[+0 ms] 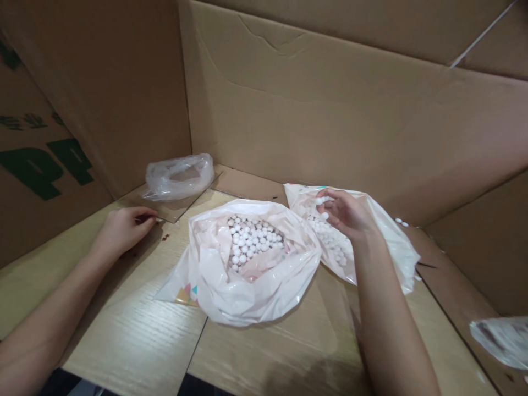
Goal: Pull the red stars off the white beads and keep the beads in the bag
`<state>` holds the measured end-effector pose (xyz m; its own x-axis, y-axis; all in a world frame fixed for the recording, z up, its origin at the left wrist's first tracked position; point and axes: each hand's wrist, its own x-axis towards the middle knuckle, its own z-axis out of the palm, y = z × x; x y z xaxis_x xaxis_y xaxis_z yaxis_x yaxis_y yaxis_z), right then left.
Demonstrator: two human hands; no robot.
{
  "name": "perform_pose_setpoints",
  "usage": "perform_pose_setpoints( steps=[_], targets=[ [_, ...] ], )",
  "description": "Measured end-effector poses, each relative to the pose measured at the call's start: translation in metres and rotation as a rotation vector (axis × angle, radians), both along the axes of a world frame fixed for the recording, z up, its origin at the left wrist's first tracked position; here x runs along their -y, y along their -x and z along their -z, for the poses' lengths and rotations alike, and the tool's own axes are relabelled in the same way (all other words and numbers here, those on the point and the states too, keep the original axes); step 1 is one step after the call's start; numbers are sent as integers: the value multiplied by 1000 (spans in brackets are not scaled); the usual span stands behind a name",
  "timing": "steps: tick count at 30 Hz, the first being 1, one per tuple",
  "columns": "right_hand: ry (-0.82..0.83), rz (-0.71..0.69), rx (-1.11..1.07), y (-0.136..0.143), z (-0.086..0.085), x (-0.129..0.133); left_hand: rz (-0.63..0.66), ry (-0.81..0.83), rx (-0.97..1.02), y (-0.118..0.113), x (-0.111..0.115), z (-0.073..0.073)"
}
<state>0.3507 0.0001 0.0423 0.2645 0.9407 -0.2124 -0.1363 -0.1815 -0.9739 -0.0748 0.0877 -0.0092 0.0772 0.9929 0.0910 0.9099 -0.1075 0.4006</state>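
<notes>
In the head view, my right hand (348, 213) is over the right-hand plastic bag (383, 231), its curled fingers holding a few small white balls (325, 201). More white balls lie inside that bag beneath the hand. My left hand (126, 228) rests low over the table at the left, thumb and forefinger pinched together. Whether anything sits in that pinch is too small to see. Between the hands stands an open white plastic bag (264, 297) with its rim rolled outward. Many white balls (251, 242) fill its middle.
A bundle of clear plastic (179, 177) lies at the back left. Cardboard walls (330, 121) enclose the wooden table (136, 324) at the back and sides. Stray white balls (401, 222) lie by the back wall. Another plastic bag (501, 341) is at the right edge.
</notes>
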Motion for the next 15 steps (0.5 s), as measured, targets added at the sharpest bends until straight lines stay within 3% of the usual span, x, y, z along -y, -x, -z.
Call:
perform_pose_setpoints(
  steps=[7, 15],
  targets=[
    [-159, -211, 2, 56, -4, 9, 9, -1, 32, 13, 2, -7],
    [-139, -322, -8, 73, -2, 15, 119, 33, 49, 19, -4, 3]
  ],
)
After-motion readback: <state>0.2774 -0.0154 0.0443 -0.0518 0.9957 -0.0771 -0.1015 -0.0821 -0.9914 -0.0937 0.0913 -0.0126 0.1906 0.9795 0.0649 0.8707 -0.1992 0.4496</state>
